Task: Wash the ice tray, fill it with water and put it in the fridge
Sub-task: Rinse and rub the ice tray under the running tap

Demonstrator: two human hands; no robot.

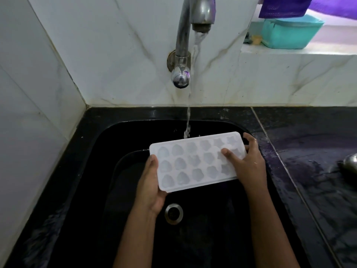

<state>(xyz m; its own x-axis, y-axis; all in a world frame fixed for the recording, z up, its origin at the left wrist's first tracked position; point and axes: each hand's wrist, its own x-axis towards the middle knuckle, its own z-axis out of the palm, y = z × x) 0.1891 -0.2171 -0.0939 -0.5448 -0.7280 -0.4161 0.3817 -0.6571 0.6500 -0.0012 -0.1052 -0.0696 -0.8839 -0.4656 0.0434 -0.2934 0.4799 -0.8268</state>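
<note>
A white ice tray (193, 161) with several shaped cavities is held level over the black sink (108, 140). My left hand (150, 188) grips its near-left end from below, thumb on the rim. My right hand (249, 161) holds the right end, thumb lying across the cavities and fingers curled round the far edge. A metal tap (193, 18) on the wall is running; its stream (188, 117) falls just behind the tray's far edge.
The sink drain (173, 213) lies below the tray. A wet black counter (318, 151) runs to the right with a metal object (350, 163) at the frame edge. A teal tub (291, 32) sits on the ledge behind, purple cloth (286, 6) above it.
</note>
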